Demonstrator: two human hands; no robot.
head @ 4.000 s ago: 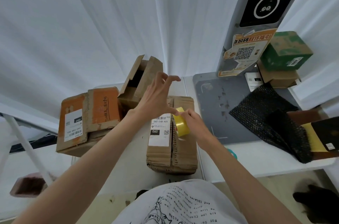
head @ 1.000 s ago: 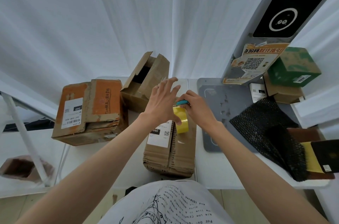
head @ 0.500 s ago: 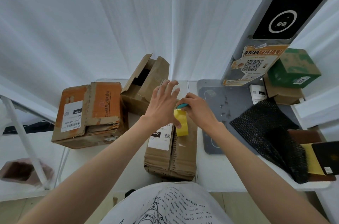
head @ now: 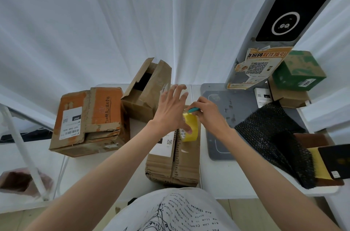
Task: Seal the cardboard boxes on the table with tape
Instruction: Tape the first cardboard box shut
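Early in the job, by the look of it: no tape visibly laid along any seam yet. Tape roll (head: pixel 190 128) held upright above the far end of the near box (head: pixel 174 162), thumb of the left hand (head: pixel 171 111) hooked on its lower rim, the other fingers spread and straight. Right hand (head: pixel 207 112) curled, pinching a small teal cutter (head: pixel 193 110) at the top of the roll, probably to free or cut the tape end; clear strip itself too faint to make out. Near box on the table (head: pixel 227 177) with flaps folded shut along a centre seam, label on the left flap, contents hidden. Orange box (head: pixel 89 121) to the left, flaps down but ragged, seemingly unsealed. Open box (head: pixel 145 90) behind, flaps standing up, dark inside, contents not visible. Green box (head: pixel 298 69) stacked on a brown one at far right, closed; sealed or not, impossible to tell. Left to do, judging from this: the near seam first, then the orange and open boxes.
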